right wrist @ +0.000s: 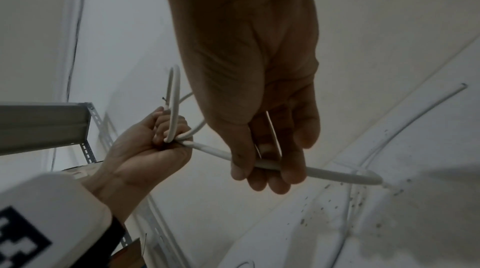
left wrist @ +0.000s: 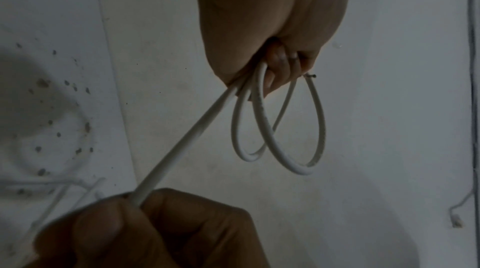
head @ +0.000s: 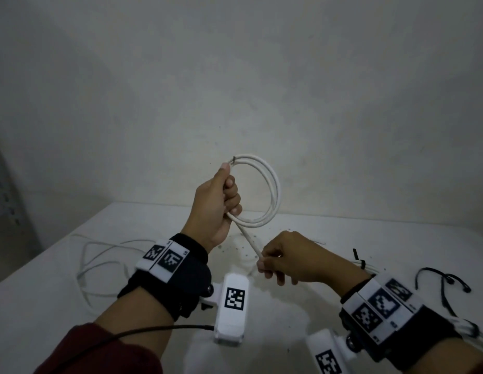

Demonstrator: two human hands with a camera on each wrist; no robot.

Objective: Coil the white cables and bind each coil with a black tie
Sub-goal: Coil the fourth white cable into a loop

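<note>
My left hand [head: 226,193] is raised above the table and grips a white cable coil [head: 272,190] of two or three loops; the same coil [left wrist: 275,134] hangs below the fist in the left wrist view. A straight run of the white cable [head: 248,240] leads down from the coil to my right hand [head: 272,265], which pinches it between thumb and fingers. The right wrist view shows that cable [right wrist: 324,172] passing through the right hand's fingers [right wrist: 272,169] and on toward the table. Loose black ties [head: 442,282] lie on the table at the right.
Another loose white cable [head: 100,265] sprawls over the white table [head: 302,300] at the left. A bound white bundle with a black tie [head: 360,261] lies behind my right wrist. A grey metal shelf [right wrist: 46,124] stands at the left. Dark specks dot the table's middle.
</note>
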